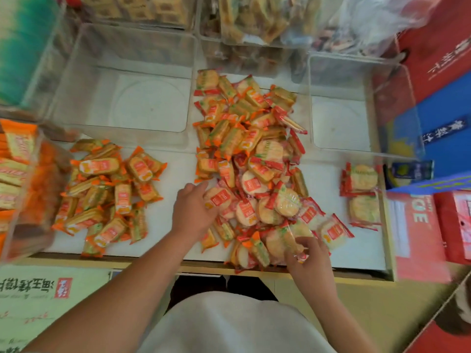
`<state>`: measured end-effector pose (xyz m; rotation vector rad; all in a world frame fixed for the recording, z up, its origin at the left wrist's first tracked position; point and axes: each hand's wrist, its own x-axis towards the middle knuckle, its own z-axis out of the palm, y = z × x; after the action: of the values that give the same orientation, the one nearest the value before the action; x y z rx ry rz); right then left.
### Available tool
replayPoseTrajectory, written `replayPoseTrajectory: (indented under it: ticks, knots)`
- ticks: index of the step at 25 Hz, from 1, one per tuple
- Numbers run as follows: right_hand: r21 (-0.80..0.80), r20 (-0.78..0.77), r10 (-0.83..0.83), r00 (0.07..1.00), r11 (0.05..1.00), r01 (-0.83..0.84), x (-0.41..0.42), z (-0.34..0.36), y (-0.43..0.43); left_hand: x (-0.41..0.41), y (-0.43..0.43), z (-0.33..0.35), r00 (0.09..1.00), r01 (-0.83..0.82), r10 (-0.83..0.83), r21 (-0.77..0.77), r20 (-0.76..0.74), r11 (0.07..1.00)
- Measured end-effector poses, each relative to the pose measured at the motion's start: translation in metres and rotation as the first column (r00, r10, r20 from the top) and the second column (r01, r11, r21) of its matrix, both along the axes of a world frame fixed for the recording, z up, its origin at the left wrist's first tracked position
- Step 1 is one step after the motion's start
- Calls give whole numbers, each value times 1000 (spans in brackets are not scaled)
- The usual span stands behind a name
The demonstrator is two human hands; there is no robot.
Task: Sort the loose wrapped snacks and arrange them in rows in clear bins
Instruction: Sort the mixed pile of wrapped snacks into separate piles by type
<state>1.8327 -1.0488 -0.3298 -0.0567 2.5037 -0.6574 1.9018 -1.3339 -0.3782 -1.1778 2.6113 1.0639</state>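
Sorting partway, clear bins (142,103) unfilled: right hand (309,256) pinches a round snack (290,238), left hand (193,210) in the mixed pile (249,154), grip unclear.

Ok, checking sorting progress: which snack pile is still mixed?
The middle pile: orange and red packs together. The left pile is all orange, the right pile all red.

Left hand (193,212) grips round snack (219,197); right hand (312,261), second snack (283,242).
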Motion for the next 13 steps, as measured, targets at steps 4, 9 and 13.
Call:
replayPoseTrajectory:
  ticks: [4,9,13]
  knots:
    - [56,-9,76,997,996,-76,-21,-16,7,21,25,46,975,-163,181,137,-128,977]
    - [146,-28,157,987,978,-151,-35,-34,15,50,122,65,987,-119,157,497,-34,860]
    - [68,37,127,991,989,-130,-45,-36,26,46,156,37,992,-104,123,544,2,832]
